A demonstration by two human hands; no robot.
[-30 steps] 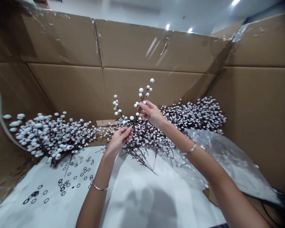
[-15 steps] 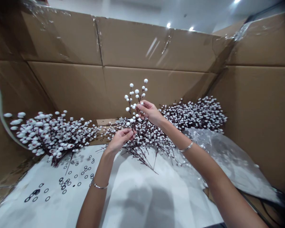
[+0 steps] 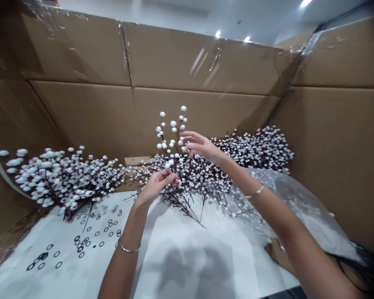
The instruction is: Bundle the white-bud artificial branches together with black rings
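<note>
My left hand [image 3: 160,182] pinches the lower stem of an artificial berry branch [image 3: 173,123], which stands upright with white berries on forked brown twigs. To the right of its twigs is my right hand [image 3: 202,147], fingers apart and holding nothing; whether a fingertip touches a berry I cannot tell. Behind and below both hands lies a loose heap of the same berry branches [image 3: 202,176], stems pointing toward me. Where the pinched stem ends is hidden by my left fingers.
A bunch of berry branches [image 3: 65,178] lies at the left, another pile [image 3: 262,145] at the back right. Small black rings [image 3: 81,245] are scattered on the white table surface [image 3: 118,282]. Clear plastic [image 3: 299,207] covers the right side. Cardboard walls [image 3: 205,108] enclose the back and sides.
My right hand has let go of the berry branch and drawn slightly right, its fingers opening. My left hand keeps its pinch. The branch top has shifted a little left.
</note>
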